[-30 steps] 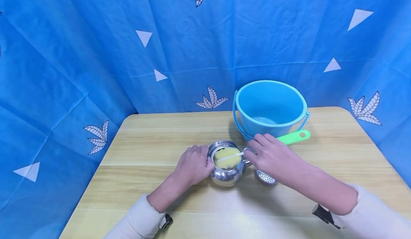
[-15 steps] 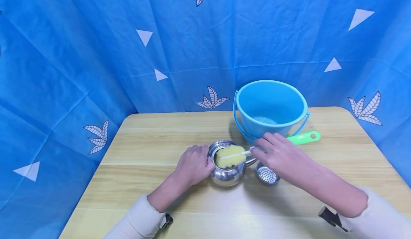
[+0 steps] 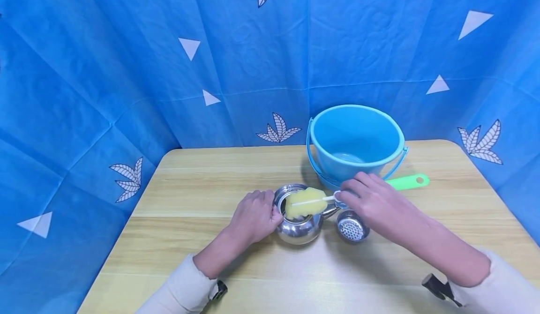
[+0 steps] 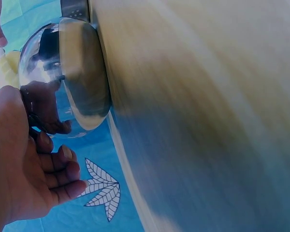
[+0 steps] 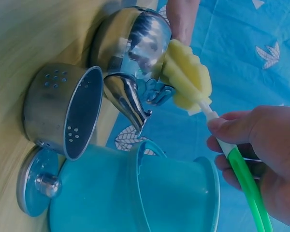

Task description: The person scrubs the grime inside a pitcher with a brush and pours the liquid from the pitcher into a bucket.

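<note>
L hand (image 3: 254,218), fingers curled, grips rim of round shiny steel pot (image 3: 298,232) on wood-grain tbl (image 3: 190,187). Ridged yellow foam brush (image 3: 309,203) at pot's mouth; spout points R. Nearby, holed steel strainer (image 5: 53,108), then knobbed lid (image 5: 36,199) by smooth blue plastic bucket (image 3: 354,136); R hand (image 3: 371,204), fingers wrapped round brush's green hndl, blocks lid from above.

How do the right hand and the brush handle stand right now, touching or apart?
Touching. The right wrist view shows it plainly: the right hand grips the brush handle, which runs between its thumb and fingers.
</note>
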### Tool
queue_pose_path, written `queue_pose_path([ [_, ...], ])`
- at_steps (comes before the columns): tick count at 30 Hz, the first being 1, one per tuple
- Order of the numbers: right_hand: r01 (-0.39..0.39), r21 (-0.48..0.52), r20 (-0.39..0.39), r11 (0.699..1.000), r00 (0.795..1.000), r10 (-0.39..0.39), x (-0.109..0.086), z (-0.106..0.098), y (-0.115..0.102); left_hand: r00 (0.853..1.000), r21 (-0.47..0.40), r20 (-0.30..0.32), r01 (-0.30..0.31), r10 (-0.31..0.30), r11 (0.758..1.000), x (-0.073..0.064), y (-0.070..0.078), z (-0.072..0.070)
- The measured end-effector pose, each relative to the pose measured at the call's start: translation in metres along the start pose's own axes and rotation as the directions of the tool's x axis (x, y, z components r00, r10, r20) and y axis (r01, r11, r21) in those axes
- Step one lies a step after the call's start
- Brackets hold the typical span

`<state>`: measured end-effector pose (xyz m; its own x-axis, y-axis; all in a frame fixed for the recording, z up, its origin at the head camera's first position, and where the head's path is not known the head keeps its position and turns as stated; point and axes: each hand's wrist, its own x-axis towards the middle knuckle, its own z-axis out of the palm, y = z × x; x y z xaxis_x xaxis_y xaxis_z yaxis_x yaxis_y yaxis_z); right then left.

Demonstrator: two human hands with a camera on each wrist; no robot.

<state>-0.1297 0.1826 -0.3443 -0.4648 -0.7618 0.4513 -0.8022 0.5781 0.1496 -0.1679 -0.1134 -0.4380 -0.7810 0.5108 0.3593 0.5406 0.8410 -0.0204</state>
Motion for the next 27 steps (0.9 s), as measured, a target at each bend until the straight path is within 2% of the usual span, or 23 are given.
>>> queue_pose_path([
  [7, -0.014, 0.037, -0.039, 0.999, 0.999, 0.016, -0.005, 0.002, 0.004, 1.000, 0.001, -0.010, -0.008, 0.008, 1.000, 0.000, 0.000, 0.000],
  [15, -0.066, 0.060, -0.013, 0.996, 0.998, 0.067, -0.015, 0.002, 0.008, 1.000, -0.005, 0.003, -0.004, 0.004, 1.000, 0.000, 0.001, -0.001],
  [24, -0.148, 0.120, -0.013, 0.982, 0.988, 0.151, -0.027, 0.008, 0.012, 1.000, -0.002, -0.002, -0.007, 0.007, 1.000, 0.000, 0.000, -0.001],
  [27, -0.154, 0.141, -0.020, 0.978, 0.987, 0.158, -0.030, 0.011, 0.014, 1.000, -0.001, 0.001, -0.008, 0.008, 1.000, 0.000, 0.000, -0.001],
])
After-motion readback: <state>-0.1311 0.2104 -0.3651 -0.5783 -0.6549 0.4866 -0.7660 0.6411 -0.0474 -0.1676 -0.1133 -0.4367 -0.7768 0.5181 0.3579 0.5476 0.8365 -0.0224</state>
